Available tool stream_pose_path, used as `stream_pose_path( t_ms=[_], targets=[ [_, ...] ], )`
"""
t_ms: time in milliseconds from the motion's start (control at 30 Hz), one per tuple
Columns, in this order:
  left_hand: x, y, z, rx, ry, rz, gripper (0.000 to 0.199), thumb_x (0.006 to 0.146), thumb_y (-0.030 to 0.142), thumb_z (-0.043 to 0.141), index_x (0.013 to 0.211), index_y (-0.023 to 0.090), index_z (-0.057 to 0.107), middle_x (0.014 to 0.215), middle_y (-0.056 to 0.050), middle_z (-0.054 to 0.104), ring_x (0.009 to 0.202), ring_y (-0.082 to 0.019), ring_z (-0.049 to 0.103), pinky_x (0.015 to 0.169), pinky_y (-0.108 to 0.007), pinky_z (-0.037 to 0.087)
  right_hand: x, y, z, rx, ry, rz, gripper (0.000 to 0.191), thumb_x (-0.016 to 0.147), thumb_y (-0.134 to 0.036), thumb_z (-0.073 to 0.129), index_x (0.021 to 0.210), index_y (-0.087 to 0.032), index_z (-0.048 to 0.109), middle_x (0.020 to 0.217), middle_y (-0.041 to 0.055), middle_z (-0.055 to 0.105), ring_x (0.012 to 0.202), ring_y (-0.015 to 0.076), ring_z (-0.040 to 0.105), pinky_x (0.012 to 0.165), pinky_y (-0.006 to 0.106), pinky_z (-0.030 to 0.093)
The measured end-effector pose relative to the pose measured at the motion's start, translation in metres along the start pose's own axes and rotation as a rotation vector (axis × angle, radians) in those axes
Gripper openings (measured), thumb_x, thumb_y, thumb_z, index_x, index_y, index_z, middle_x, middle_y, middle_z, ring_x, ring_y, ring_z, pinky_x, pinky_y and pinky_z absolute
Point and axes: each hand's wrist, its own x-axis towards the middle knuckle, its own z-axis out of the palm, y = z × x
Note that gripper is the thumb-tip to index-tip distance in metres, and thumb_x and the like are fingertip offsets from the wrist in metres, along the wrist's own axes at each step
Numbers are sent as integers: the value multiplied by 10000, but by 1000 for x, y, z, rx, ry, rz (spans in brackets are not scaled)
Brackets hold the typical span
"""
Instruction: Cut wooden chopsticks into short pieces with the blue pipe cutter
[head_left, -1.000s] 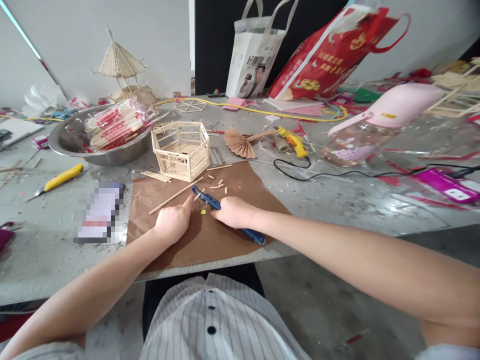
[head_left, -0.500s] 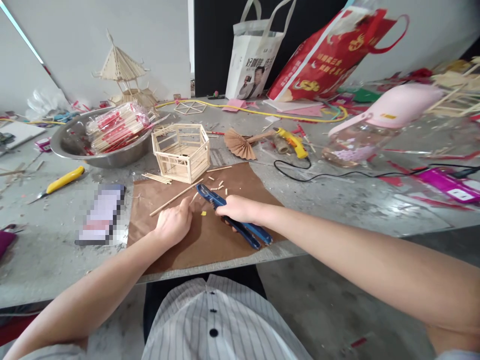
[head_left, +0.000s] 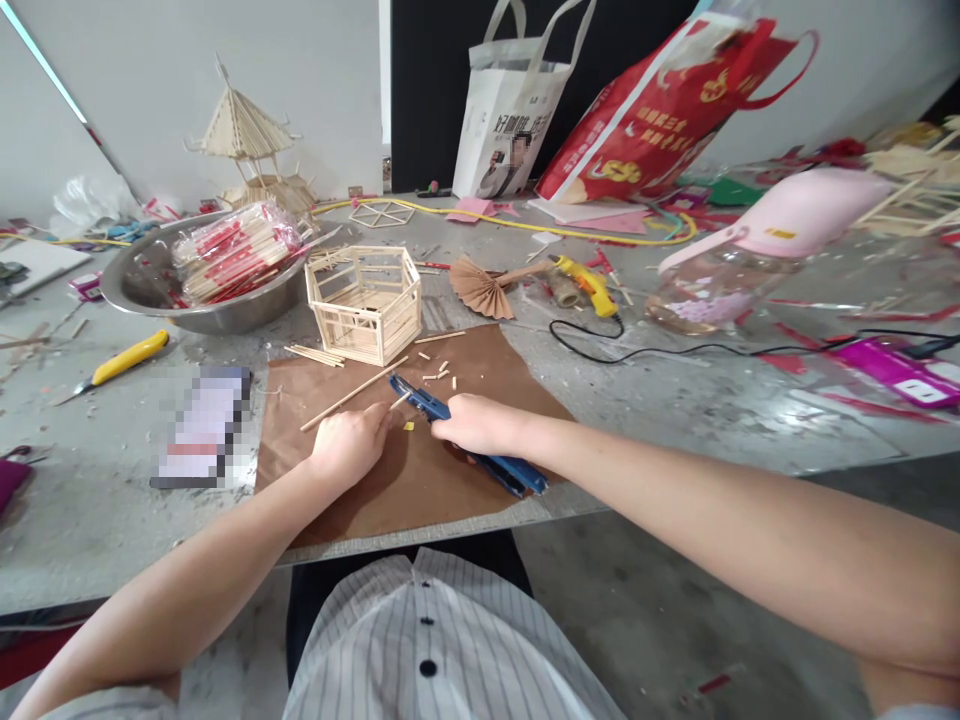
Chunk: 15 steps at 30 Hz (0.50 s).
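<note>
While a yellow-handled knife (head_left: 129, 360) lay toward the left of the grey table (head_left: 82, 520), a phone (head_left: 204, 420), its screen blurred, rested just to its right. Behind the phone stood a metal basin (head_left: 225, 318) holding plastic-wrapped bundles of sticks (head_left: 236, 255), and beyond that, near the wall, a stick-built pagoda model (head_left: 249, 135). A few loose sticks (head_left: 319, 355) lay at the far left corner of a brown sheet (head_left: 442, 490). Over this sheet, the person's left hand (head_left: 351, 442) was closed, its fingertips pinching a short stick (head_left: 400, 401) that pointed up and to the right, its tip at the head of a blue cutter (head_left: 421, 397). Just beyond the hand, a longer stick (head_left: 352, 395) lay slantwise across the sheet, and behind it stood a six-sided wooden frame (head_left: 364, 310), open at the top. A yellow scrap (head_left: 409, 427) lay between the hands, with small cut pieces (head_left: 441, 372) farther back. The right hand (head_left: 484, 425) was wrapped around the cutter's handles, whose ends angled toward the near edge; whether the blades touched the short stick could not be told. Farther right came a pleated fan (head_left: 480, 288), a yellow glue gun (head_left: 590, 287) and a pink-lidded bottle (head_left: 814, 215).
</note>
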Motion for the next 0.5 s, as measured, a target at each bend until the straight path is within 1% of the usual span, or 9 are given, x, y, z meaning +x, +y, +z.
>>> stream_pose_path(
  t_ms=[167,333,433,500],
  targets=[
    [1,1,1,-24,-32,-21,416,847,387,166,855,188,532,731,-55,626,686,-174,589,601,-260,402,-1,-2,1,-66,29,-11,307,681,-326,368,615,-134,598,525,71,605,464,145,553,454,214,371],
    [2,2,0,-50,-54,-20,421,850,393,152,843,180,516,736,-61,626,689,-175,589,589,-262,402,-2,-2,2,-101,58,-14,327,678,-343,372,642,-127,615,540,81,614,513,159,568,494,222,374],
    [2,3,-1,-13,-50,-38,430,849,390,154,825,170,523,712,-70,622,672,-179,590,591,-267,403,-2,-2,1,-68,32,-14,329,676,-340,371,629,-124,615,541,80,614,492,153,562,487,221,377],
    [1,4,-1,28,-34,-42,415,845,381,176,848,170,533,696,-70,621,653,-180,590,591,-270,403,-1,0,-1,-24,-5,-23,324,673,-337,370,597,-124,603,531,77,607,469,147,552,467,219,377]
  ],
)
